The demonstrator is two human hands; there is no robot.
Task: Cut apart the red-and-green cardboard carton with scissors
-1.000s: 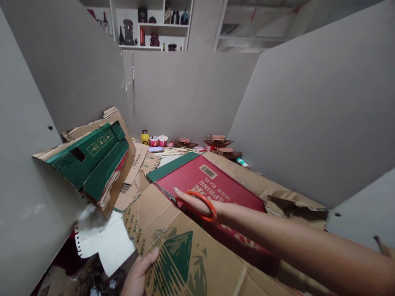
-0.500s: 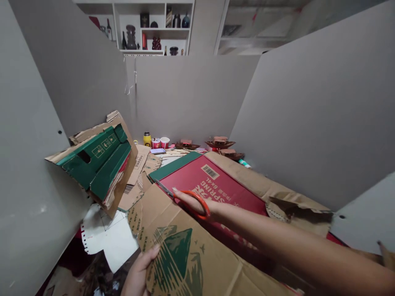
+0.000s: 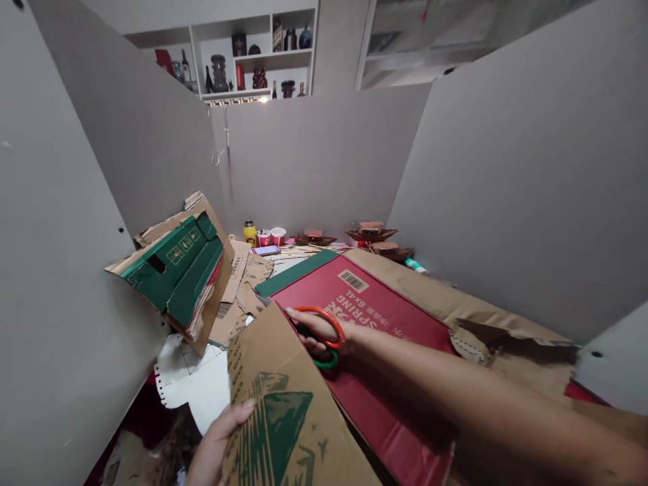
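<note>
My right hand (image 3: 316,331) is closed around a pair of scissors (image 3: 331,324) with one orange and one green handle loop. Their blades are hidden behind the brown cardboard piece (image 3: 268,358), at its upper edge. That cardboard bears a green mountain print and is tilted toward me. My left hand (image 3: 220,439) grips its left edge at the bottom, thumb on the printed face. Beneath my right hand and forearm lies a large red cardboard box panel (image 3: 314,283) with a barcode and a green border.
Green folded cardboard (image 3: 177,263) leans at the left, above white cut paper (image 3: 195,378). At the back stand a yellow bottle (image 3: 250,233), paper cups (image 3: 278,236), a phone (image 3: 266,250) and small boat models (image 3: 371,231). Grey partitions (image 3: 314,162) enclose the work surface.
The brown cardboard's upper edge has tilted up, and the scissor blades have gone out of sight behind it. The green handle loop now shows. The whole view has shifted slightly.
</note>
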